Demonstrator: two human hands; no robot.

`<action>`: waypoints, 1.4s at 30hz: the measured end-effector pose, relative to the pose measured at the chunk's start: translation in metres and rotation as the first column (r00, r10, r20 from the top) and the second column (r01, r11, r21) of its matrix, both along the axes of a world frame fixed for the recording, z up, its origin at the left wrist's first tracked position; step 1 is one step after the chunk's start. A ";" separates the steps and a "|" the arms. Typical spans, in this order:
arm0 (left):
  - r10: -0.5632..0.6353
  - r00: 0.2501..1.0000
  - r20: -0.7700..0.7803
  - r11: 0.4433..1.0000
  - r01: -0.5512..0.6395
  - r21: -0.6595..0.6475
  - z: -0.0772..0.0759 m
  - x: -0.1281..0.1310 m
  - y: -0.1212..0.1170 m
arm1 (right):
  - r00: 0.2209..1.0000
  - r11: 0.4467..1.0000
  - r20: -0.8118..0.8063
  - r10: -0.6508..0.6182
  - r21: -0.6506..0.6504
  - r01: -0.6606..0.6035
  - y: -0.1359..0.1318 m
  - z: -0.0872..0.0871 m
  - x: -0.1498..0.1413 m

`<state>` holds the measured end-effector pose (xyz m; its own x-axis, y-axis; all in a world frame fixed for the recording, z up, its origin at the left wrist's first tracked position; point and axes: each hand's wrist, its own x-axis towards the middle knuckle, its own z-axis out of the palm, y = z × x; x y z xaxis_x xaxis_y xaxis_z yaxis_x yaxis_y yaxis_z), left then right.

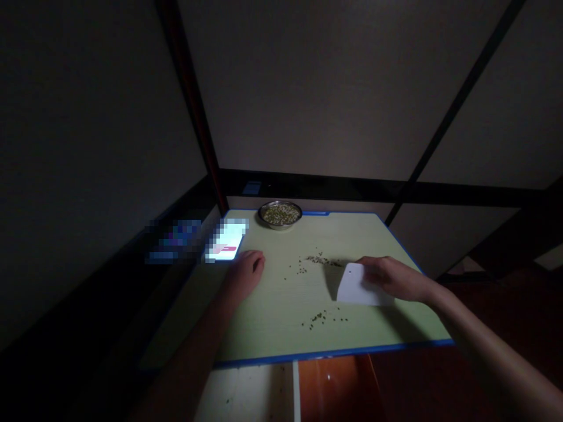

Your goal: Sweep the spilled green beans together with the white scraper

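Note:
My right hand point(387, 276) grips a white plastic scraper point(361, 286), a flat sheet with a small hole near one corner, tilted above the right part of the pale green tabletop point(259, 316). Left of the scraper lies a scatter of small dark seeds or beans point(320, 259). Nearer the front edge is a second loose group of greenish beans point(319, 318). On the table's left side rests my left hand point(250, 269), its fingers curled in, with nothing visible in it. It is close to a lit phone point(226, 246).
A round metal bowl point(280, 215) full of green and pale beans stands at the table's far edge. Blue edging point(325, 354) rims the table. Walls rise behind and to the left. Below the front edge are a whitish surface point(250, 390) and an orange-brown one point(334, 387).

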<state>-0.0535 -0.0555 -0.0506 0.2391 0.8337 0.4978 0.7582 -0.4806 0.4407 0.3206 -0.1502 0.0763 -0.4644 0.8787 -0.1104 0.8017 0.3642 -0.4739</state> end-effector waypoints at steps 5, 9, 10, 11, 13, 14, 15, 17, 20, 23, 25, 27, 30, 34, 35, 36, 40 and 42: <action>-0.012 1.000 0.011 1.000 0.012 -0.001 0.000 0.000 0.001 | 0.996 0.996 0.000 -0.087 -0.016 0.087 -0.018 -0.014 0.020; -0.014 1.000 0.016 1.000 0.014 -0.004 0.000 0.001 0.000 | 0.989 0.989 0.038 -0.145 0.025 0.145 -0.026 -0.019 0.020; -0.012 1.000 0.014 1.000 0.012 -0.005 0.000 0.001 0.000 | 0.987 0.988 0.051 -0.155 0.033 0.154 -0.027 -0.020 0.017; -0.010 1.000 0.011 1.000 0.011 -0.006 0.000 0.000 0.000 | 0.985 0.987 0.065 -0.158 0.040 0.156 -0.029 -0.020 0.014; -0.006 1.000 0.007 1.000 0.006 -0.009 0.000 0.000 0.000 | 0.984 0.987 0.093 -0.155 0.060 0.150 -0.032 -0.022 0.005; -0.005 1.000 0.008 1.000 0.005 -0.008 -0.001 0.000 0.000 | 0.982 0.986 0.105 -0.154 0.079 0.146 -0.034 -0.022 0.000; -0.006 1.000 0.009 1.000 0.006 -0.006 -0.001 0.000 0.001 | 0.981 0.984 0.115 -0.157 0.105 0.145 -0.035 -0.023 -0.005; -0.011 1.000 0.010 1.000 0.011 -0.003 -0.002 0.000 0.001 | 0.978 0.978 0.131 -0.165 0.150 0.145 -0.037 -0.025 -0.015; -0.007 1.000 0.005 1.000 0.007 -0.005 -0.003 0.000 0.002 | 0.977 0.976 0.140 -0.162 0.172 0.137 -0.038 -0.027 -0.027; 0.001 1.000 0.000 1.000 -0.001 -0.003 -0.003 0.000 0.002 | 0.978 0.976 0.144 -0.153 0.175 0.127 -0.037 -0.027 -0.035; -0.003 1.000 -0.004 1.000 0.003 -0.002 -0.002 0.000 0.002 | 0.978 0.977 0.148 -0.150 0.171 0.124 -0.037 -0.026 -0.039; -0.006 1.000 -0.007 1.000 0.006 -0.002 -0.002 0.000 0.001 | 0.979 0.979 0.143 -0.144 0.166 0.120 -0.036 -0.025 -0.042; -0.007 1.000 -0.004 1.000 0.007 -0.004 -0.001 0.000 0.000 | 0.984 0.980 0.124 -0.124 0.173 0.102 -0.036 -0.025 -0.047; -0.009 1.000 0.001 1.000 0.009 -0.009 0.000 0.001 -0.001 | 0.987 0.979 0.129 -0.097 0.192 0.071 -0.034 -0.026 -0.054; -0.009 1.000 0.001 1.000 0.009 -0.007 0.000 0.001 -0.001 | 0.987 0.979 0.131 -0.091 0.195 0.065 -0.033 -0.026 -0.056; -0.009 1.000 0.002 1.000 0.009 -0.004 0.000 0.001 -0.001 | 0.988 0.979 0.132 -0.086 0.196 0.059 -0.032 -0.026 -0.058; -0.005 1.000 0.006 1.000 0.005 -0.002 0.000 0.001 0.000 | 0.987 0.981 0.142 -0.070 0.188 0.042 -0.031 -0.023 -0.066; -0.004 1.000 0.008 1.000 0.004 -0.005 0.000 0.001 0.000 | 0.989 0.983 0.140 -0.052 0.182 0.026 -0.030 -0.021 -0.069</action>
<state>-0.0530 -0.0553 -0.0507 0.2383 0.8354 0.4953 0.7525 -0.4812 0.4496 0.2515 -0.1804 0.0555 -0.4201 0.9074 -0.0129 0.8719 0.3996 -0.2831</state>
